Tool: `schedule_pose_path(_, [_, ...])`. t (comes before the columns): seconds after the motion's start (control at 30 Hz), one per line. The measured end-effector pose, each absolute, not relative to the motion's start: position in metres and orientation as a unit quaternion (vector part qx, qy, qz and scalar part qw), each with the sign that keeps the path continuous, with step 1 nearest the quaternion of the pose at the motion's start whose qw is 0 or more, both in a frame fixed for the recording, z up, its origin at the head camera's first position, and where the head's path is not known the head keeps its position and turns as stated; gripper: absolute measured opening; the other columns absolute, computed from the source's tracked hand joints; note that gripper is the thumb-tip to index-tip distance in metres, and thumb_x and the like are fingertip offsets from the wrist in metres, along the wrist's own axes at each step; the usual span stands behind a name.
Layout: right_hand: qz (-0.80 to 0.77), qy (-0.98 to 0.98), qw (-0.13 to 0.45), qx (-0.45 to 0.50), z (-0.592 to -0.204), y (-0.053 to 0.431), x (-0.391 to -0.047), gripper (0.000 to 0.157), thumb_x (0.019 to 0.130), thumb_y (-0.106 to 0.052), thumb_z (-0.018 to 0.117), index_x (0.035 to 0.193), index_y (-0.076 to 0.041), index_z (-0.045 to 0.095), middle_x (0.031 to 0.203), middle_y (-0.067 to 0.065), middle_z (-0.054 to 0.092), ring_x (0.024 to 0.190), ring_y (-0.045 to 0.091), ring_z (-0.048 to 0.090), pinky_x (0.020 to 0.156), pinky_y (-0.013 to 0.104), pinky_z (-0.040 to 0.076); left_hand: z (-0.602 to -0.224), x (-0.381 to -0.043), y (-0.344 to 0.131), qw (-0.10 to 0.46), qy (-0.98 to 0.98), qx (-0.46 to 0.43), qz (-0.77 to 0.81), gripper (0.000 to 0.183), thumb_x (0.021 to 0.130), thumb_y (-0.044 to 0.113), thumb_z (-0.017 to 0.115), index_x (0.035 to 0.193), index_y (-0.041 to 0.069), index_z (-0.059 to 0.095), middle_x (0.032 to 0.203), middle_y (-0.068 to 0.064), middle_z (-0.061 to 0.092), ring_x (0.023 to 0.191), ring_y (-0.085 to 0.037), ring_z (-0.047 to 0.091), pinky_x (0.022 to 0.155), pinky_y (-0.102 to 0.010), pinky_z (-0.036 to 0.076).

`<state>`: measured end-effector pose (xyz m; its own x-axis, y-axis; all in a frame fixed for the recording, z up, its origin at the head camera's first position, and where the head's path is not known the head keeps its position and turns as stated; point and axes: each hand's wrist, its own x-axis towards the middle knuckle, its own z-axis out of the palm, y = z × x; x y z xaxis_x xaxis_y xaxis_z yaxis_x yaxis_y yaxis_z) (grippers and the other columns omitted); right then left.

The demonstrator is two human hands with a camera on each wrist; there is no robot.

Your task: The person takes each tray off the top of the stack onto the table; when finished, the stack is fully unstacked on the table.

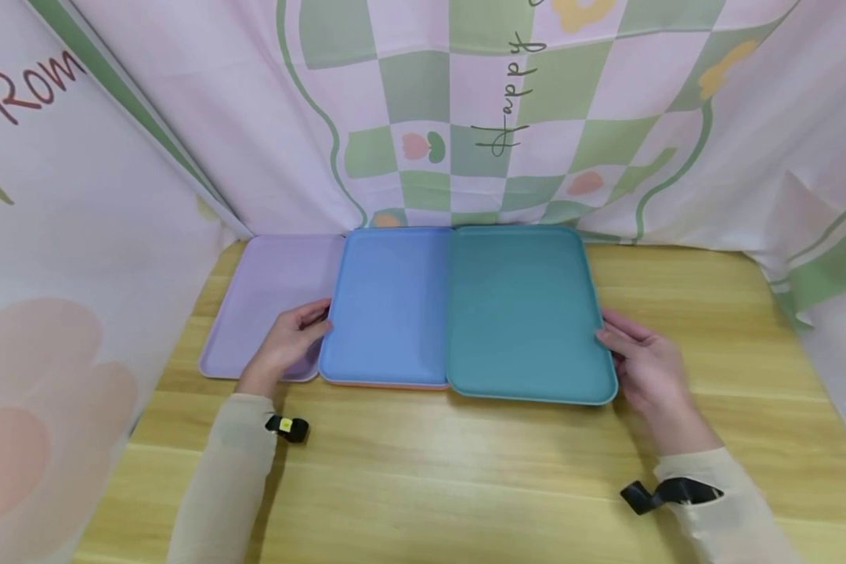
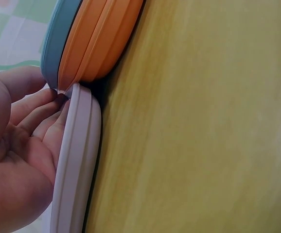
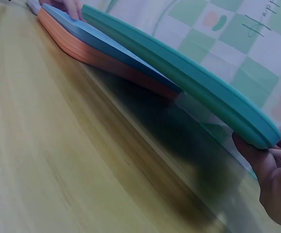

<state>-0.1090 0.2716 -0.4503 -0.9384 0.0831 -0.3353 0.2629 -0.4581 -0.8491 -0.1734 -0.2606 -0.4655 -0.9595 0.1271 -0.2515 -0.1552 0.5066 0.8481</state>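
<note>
A blue tray [image 1: 391,309] lies on top of orange trays [image 2: 101,39], whose stacked rims show in the left wrist view. My left hand [image 1: 291,338] pinches the blue tray's left rim, thumb on the upper side and fingers beneath. To the right, a teal green tray [image 1: 525,313] is held off the table, its left side beside or over the blue one; the exact contact is unclear. My right hand [image 1: 652,364] grips its right rim between thumb and fingers. Under my left hand is a light purple tray [image 1: 282,274], its edge next to the orange ones.
The wooden table [image 1: 423,470] carries all the trays. A patterned cloth curtain [image 1: 423,180] hangs right behind them, and another cloth [image 1: 77,235] walls off the left side. Shadow falls on the wood under the green tray. Black straps with small devices sit on both wrists.
</note>
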Motion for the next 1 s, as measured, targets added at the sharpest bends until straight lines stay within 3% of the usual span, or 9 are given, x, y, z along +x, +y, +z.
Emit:
schedule_pose_path(0.37, [-0.832, 0.527, 0.052, 0.165, -0.457, 0.293, -0.11, 0.04, 0.101, 0.009, 0.067, 0.106, -0.024, 0.087, 0.097, -0.008, 0.084, 0.083, 0.003, 0.079, 0.069, 0.021, 0.065, -0.464, -0.172, -0.26, 0.147, 0.849, -0.013, 0.507, 0.058, 0.11, 0.018, 0.062, 0.164, 0.005, 0.045, 0.167, -0.022, 0.048, 0.157, -0.038, 0.044, 0.129, -0.053, 0.041])
schedule_pose_path(0.73, [-0.794, 0.574, 0.044, 0.193, -0.468, 0.287, -0.12, 0.032, 0.1, 0.002, 0.074, 0.107, -0.027, 0.086, 0.094, -0.015, 0.083, 0.088, -0.004, 0.076, 0.072, 0.016, 0.063, -0.462, -0.172, -0.258, 0.149, 0.854, -0.016, 0.498, 0.058, 0.111, 0.02, 0.061, 0.165, 0.005, 0.044, 0.167, -0.021, 0.047, 0.158, -0.038, 0.043, 0.13, -0.052, 0.039])
schedule_pose_path(0.83, [-0.779, 0.594, 0.033, 0.2, -0.469, 0.282, -0.121, 0.034, 0.101, 0.002, 0.071, 0.125, -0.02, 0.081, 0.092, -0.017, 0.082, 0.09, -0.008, 0.075, 0.076, 0.012, 0.062, -0.463, -0.172, -0.259, 0.15, 0.856, -0.016, 0.495, 0.058, 0.111, 0.021, 0.061, 0.165, 0.006, 0.044, 0.167, -0.021, 0.048, 0.158, -0.037, 0.043, 0.129, -0.052, 0.04])
schedule_pose_path(0.9, [-0.752, 0.625, 0.028, 0.207, -0.469, 0.28, -0.122, 0.041, 0.103, 0.0, 0.069, 0.143, -0.011, 0.07, 0.096, -0.021, 0.081, 0.092, -0.012, 0.073, 0.078, 0.009, 0.06, -0.464, -0.173, -0.259, 0.15, 0.857, -0.016, 0.493, 0.058, 0.111, 0.021, 0.061, 0.165, 0.007, 0.044, 0.167, -0.02, 0.048, 0.157, -0.036, 0.044, 0.129, -0.052, 0.04])
schedule_pose_path(1.0, [-0.685, 0.696, 0.033, 0.214, -0.469, 0.277, -0.124, 0.052, 0.106, -0.007, 0.066, 0.157, -0.001, 0.053, 0.123, -0.01, 0.08, 0.109, -0.012, 0.071, 0.084, 0.005, 0.057, -0.465, -0.174, -0.26, 0.149, 0.858, -0.015, 0.49, 0.058, 0.111, 0.021, 0.061, 0.165, 0.008, 0.045, 0.166, -0.02, 0.049, 0.157, -0.036, 0.046, 0.129, -0.051, 0.041])
